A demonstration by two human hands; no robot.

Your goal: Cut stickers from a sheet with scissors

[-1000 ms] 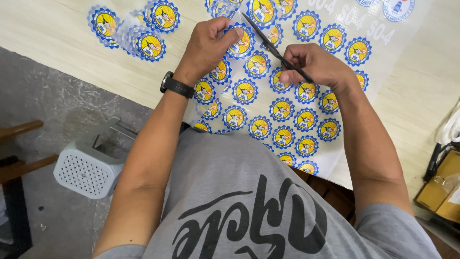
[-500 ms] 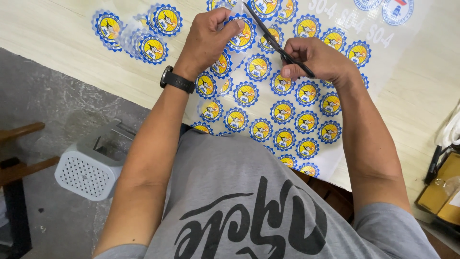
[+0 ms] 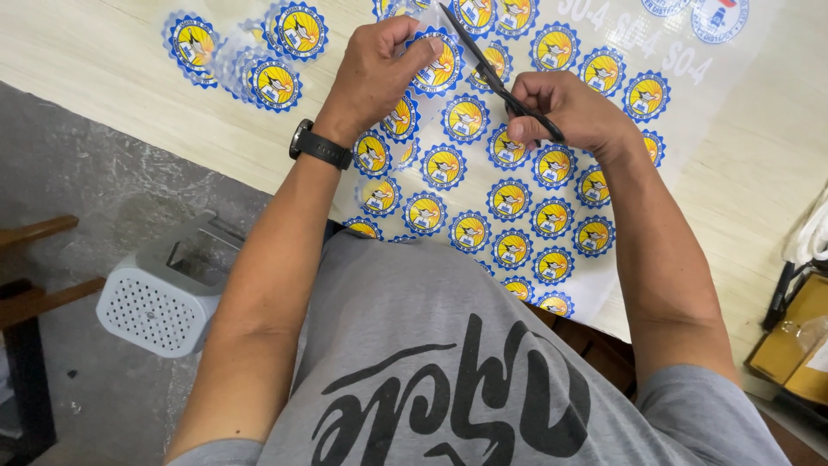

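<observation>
Over the sticker sheet (image 3: 517, 198), left hand (image 3: 379, 73) fingers pinch a round sticker (image 3: 435, 65) (blue-edged); right hand (image 3: 573, 108) grips black scissors (image 3: 492, 73).

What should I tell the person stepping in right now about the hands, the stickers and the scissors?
Left hand: pinches one round blue-and-yellow sticker, lifted at the sheet's edge.
Right hand: grips black scissors, blades pointing up-left beside that sticker.
Sticker sheet: flat on the pale table, many rounds uncut.
Done: a few cut-out stickers lie loose at upper left.
Left: the held sticker is not free yet; the rows on the sheet remain.
</observation>
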